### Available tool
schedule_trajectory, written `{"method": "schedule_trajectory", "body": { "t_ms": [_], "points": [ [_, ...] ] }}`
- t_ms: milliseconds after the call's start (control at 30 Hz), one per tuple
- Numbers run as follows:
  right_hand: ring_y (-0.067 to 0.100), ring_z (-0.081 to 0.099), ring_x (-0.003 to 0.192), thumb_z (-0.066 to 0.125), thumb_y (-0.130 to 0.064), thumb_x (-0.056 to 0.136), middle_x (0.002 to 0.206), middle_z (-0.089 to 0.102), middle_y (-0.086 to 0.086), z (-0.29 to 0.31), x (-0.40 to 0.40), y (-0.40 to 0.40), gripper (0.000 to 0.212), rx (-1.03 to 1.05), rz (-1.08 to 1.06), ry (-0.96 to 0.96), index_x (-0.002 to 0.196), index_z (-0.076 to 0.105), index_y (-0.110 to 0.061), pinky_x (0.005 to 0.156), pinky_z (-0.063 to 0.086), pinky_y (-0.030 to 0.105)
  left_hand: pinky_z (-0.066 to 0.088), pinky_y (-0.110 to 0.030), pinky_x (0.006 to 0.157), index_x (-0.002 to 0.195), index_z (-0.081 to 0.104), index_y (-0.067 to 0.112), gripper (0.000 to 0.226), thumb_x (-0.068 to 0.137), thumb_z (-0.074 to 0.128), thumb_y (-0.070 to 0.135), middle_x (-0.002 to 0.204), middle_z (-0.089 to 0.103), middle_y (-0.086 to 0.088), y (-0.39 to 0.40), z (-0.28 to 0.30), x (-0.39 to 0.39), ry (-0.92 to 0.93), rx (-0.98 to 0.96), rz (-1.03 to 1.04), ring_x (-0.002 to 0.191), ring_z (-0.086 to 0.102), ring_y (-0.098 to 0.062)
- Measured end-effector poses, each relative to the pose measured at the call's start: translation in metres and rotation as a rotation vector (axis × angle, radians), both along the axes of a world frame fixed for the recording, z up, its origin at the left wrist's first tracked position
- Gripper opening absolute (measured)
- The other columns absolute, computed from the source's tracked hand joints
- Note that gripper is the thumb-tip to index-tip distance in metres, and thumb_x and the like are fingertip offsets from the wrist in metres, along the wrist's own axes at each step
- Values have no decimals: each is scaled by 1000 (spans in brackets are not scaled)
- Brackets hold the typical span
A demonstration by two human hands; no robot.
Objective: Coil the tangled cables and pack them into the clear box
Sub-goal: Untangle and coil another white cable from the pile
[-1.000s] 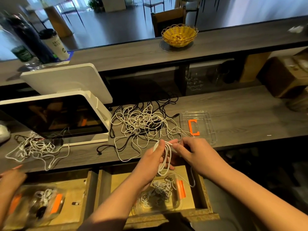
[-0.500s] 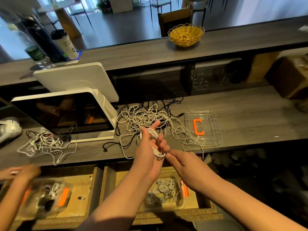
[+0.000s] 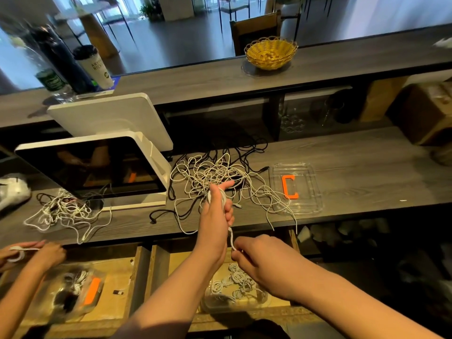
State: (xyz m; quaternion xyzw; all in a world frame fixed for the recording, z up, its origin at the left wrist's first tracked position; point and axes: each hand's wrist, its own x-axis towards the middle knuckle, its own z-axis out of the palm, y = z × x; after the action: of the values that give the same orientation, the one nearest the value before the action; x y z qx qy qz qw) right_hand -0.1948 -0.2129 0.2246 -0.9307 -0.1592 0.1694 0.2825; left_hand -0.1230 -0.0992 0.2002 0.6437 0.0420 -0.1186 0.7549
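left hand [image 3: 216,211] fingers curled round a white cable coil [image 3: 221,195], frame centre; right hand [image 3: 259,253] pinches its tail. clear box [image 3: 234,294] sits bottom centre. risk: the tail snags the tangled pile [image 3: 215,174] on the worktop [image 3: 354,167], loosening the coil.

Single view only, head-worn, wide-angle; no second view, so no overlap to report. The scene is seen from above and behind the hands, pitched forward and down. The left hand [image 3: 215,216] and right hand [image 3: 264,258] are framed close, low centre, forearms entering from the bottom edge. Beyond the fingers the counter [image 3: 354,167] is seen, the raised shelf [image 3: 195,79] farther out, the room at the top. Below the fingers an open drawer [image 3: 244,311] is caught. Edges are bowed by the lens.
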Motion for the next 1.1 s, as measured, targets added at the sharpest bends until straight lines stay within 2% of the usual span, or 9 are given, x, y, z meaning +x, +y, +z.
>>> {"method": "schedule_trajectory", "body": {
  "t_ms": [367, 467, 533, 600, 667, 833, 967, 1033, 1100],
  "points": [
    [24, 60, 79, 41, -34, 101, 91, 65, 4, 10, 9, -10, 22, -66, 78, -97, 104, 57, -19, 75, 50, 39, 27, -26, 58, 115, 67, 33, 49, 97, 32, 63, 71, 38, 5, -8, -1, -11, 59, 115, -226, 61, 30, -9],
    [19, 62, 79, 48, -33, 97, 88, 66, -2, 14, 18, -19, 15, -25, 40, -145, 101, 57, -22, 80, 53, 38, 39, -29, 62, 111, 69, 28, 56, 98, 28, 65, 73, 52, -4, -5, 2, -13, 138, 167, -354, 70, 49, -21],
    [15, 64, 86, 52, -34, 96, 92, 68, -4, 15, 24, -26, 14, -23, 39, -185, 101, 59, -23, 90, 49, 26, 48, -29, 71, 107, 70, 20, 61, 98, 28, 64, 79, 68, -4, -5, 5, -14, 197, 195, -436, 77, 65, -16],
    [15, 63, 89, 54, -41, 94, 95, 67, -4, 17, 28, -31, 20, -33, 22, -214, 102, 59, -22, 85, 50, 26, 45, -27, 67, 87, 68, 20, 58, 100, 28, 60, 63, 67, 7, -4, 7, -16, 235, 225, -517, 62, 64, -3],
    [14, 61, 85, 53, -50, 90, 93, 66, -5, 22, 31, -37, 29, -37, -18, -236, 99, 59, -24, 77, 52, 33, 37, -21, 52, 73, 62, 24, 51, 98, 37, 61, 52, 53, 11, -3, 10, -17, 315, 193, -534, 48, 49, -3],
    [-4, 47, 69, 63, -43, 91, 75, 51, -18, 32, 39, -55, 16, 42, -148, -274, 92, 57, -28, 63, 36, 17, 22, -14, 44, 115, 60, 24, 66, 85, 44, 80, 63, 42, 3, 8, 4, -10, 512, -12, -608, 50, 30, -4],
    [-4, 50, 71, 66, -38, 90, 78, 55, -17, 30, 43, -65, 14, 99, -222, -288, 96, 64, -25, 62, 37, 16, 19, -16, 45, 90, 51, 19, 75, 69, 50, 91, 67, 42, 2, 10, 8, -13, 527, -46, -801, 50, 28, -4],
    [0, 56, 73, 66, -37, 89, 81, 61, -13, 28, 43, -68, 17, 150, -260, -276, 98, 67, -22, 65, 44, 21, 24, -15, 46, 106, 60, 18, 71, 76, 55, 82, 70, 45, 4, 12, 13, -13, 469, 20, -901, 54, 31, -4],
    [1, 59, 74, 65, -38, 89, 81, 63, -12, 26, 42, -69, 19, 188, -287, -252, 99, 68, -22, 67, 49, 23, 32, -15, 53, 122, 66, 27, 51, 91, 52, 65, 78, 51, 6, 14, 19, -14, 280, 260, -1014, 62, 40, -4]
  ]
}}
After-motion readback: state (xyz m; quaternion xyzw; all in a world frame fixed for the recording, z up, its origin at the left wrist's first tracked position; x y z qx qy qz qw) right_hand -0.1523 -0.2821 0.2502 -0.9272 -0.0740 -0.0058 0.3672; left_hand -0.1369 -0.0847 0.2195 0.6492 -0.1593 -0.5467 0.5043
